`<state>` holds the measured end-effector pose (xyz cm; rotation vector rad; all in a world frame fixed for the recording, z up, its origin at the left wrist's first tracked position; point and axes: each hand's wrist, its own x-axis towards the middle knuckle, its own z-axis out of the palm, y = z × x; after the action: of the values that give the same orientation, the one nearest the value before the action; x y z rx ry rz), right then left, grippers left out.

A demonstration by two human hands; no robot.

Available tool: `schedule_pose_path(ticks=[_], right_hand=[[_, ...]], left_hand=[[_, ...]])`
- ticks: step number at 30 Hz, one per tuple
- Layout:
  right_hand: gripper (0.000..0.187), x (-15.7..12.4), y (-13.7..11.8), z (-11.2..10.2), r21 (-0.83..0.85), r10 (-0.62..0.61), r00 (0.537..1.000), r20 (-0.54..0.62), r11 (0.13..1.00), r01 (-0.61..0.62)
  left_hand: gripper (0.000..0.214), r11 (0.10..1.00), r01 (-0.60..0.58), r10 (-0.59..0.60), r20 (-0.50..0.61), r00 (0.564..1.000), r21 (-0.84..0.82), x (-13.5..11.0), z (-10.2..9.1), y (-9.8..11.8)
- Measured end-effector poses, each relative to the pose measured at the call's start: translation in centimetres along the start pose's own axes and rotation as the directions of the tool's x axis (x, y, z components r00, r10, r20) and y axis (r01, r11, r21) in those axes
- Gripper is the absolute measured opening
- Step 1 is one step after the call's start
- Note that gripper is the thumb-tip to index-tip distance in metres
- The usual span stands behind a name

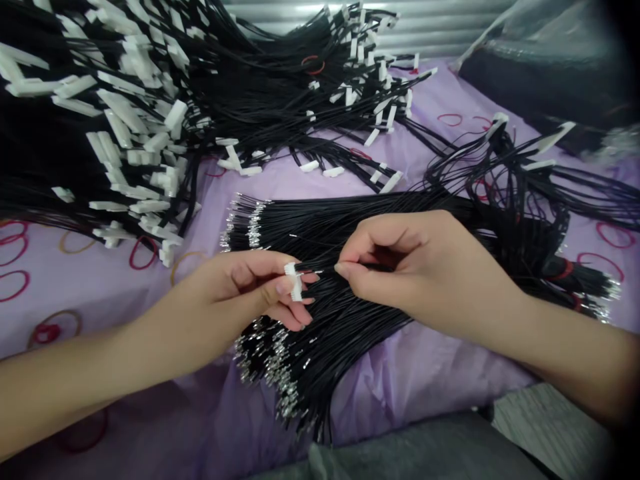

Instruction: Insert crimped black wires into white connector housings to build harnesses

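My left hand (250, 287) pinches a small white plastic connector (294, 281) between thumb and fingers. My right hand (405, 270) is closed in a pinch on thin black wires (325, 272), whose ends meet the connector. Both hands hover just above a bundle of black wires with bare metal terminals (280, 233) that lies across the purple cloth (125, 280).
A large heap of black wires fitted with white connectors (125, 127) fills the back left. More tangled wires (520, 193) lie at the right. Red and orange rubber bands (143, 257) are scattered on the cloth. A dark plastic bag (545, 60) sits at the back right.
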<state>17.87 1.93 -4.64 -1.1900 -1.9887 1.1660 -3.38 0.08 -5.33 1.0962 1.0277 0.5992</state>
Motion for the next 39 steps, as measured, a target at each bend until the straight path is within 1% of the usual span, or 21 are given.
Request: schedule_pose_path(ticks=[6, 12, 17, 24, 28, 34, 39], right_hand=[[0.015, -0.1, 0.1, 0.0, -0.018, -0.028, 0.999, -0.024, 0.999, 0.028], [0.015, -0.2, 0.0, -0.1, -0.031, -0.032, 0.999, -0.039, 0.999, 0.031], [0.014, -0.2, -0.1, 0.0, -0.048, -0.053, 0.998, -0.023, 0.997, 0.052], [0.015, -0.3, 0.0, 0.6, -0.085, -0.113, 0.993, -0.025, 0.99, 0.11], [0.013, -0.2, 0.1, 0.7, -0.098, -0.146, 0.989, 0.008, 0.984, 0.146], [0.014, -0.1, -0.1, 0.9, -0.101, -0.134, 0.991, 0.013, 0.986, 0.135], [0.013, -0.1, -0.1, 1.0, -0.14, -0.158, 0.987, 0.004, 0.978, 0.157]], left_hand=[[0.023, 1.0, 0.001, -0.001, 0.005, 1.0, 0.006, -0.1, 0.0, 0.0], [0.023, 1.0, 0.005, -0.005, -0.004, 1.0, 0.012, -0.2, -0.1, 0.0], [0.022, 1.0, -0.002, 0.002, -0.003, 1.0, 0.02, -0.2, 0.0, 0.1], [0.019, 0.995, -0.021, 0.018, 0.028, 0.999, 0.096, 0.0, -0.2, 0.0], [0.018, 0.993, -0.034, 0.029, 0.048, 0.998, 0.116, 0.0, -0.3, -0.1], [0.018, 0.994, -0.024, 0.021, 0.028, 0.999, 0.107, 0.0, -0.1, 0.0], [0.018, 0.993, -0.035, 0.032, 0.037, 0.999, 0.11, -0.1, 0.0, 0.1]])
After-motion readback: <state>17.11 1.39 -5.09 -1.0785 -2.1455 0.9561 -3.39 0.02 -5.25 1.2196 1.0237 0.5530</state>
